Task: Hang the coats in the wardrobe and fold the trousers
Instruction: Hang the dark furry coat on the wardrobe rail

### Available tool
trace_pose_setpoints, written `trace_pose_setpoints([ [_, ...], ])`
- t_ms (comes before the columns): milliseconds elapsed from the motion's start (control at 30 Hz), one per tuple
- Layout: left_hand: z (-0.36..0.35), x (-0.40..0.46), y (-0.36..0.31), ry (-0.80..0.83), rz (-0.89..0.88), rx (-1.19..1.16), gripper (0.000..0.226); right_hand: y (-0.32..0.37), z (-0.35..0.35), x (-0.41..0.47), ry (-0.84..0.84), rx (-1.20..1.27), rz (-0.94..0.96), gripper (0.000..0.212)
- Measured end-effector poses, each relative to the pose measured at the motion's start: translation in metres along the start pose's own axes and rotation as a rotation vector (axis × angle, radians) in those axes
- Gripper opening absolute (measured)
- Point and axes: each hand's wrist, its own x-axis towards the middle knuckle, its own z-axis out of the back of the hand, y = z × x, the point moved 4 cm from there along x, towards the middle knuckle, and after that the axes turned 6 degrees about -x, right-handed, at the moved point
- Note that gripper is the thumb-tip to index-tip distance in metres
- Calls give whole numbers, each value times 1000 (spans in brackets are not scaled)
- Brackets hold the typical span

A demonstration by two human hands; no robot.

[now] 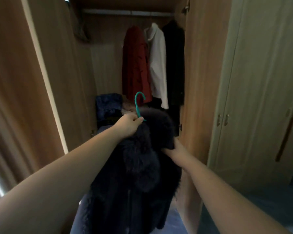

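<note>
Both hands, left fingers pinching hanger

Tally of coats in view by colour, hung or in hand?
Red coat, on the rail: 1
White coat, on the rail: 1
Black coat, on the rail: 1
Dark furry coat, on the green hanger, in hand: 1
Total: 4

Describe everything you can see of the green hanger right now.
The green hanger shows only its thin teal hook and neck, seemingly plastic-coated; its shoulders are hidden inside the dark furry coat. The hook stands roughly upright, opening rightward, in front of the open wardrobe and well below the rail. The left hand pinches its neck; the right hand grips the coat.
</note>
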Motion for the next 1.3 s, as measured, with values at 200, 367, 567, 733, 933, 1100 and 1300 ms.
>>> trace_pose_setpoints([
  [200,-13,10,33,-178,122,-148,35,29,-14,-1,-39,-84,22,42],
  [367,-45,27,39,-289,131,-138,31,41,-37,0,176,-257,115,79],
  [567,-101,74,39,-128,271,-479,30,-4,-33,56,192,-418,26,94],
  [733,-137,102,38,-86,347,-732,22,-39,-10,101,137,-592,-5,82],
  [933,-145,136,25,-18,273,-872,23,-56,29,156,-14,-685,118,47],
  [1100,-93,174,28,-256,132,-367,37,-43,57,215,-70,-692,211,31],
  [1300,-26,196,72,-446,39,62,38,-8,68,282,-123,-748,304,33],
])
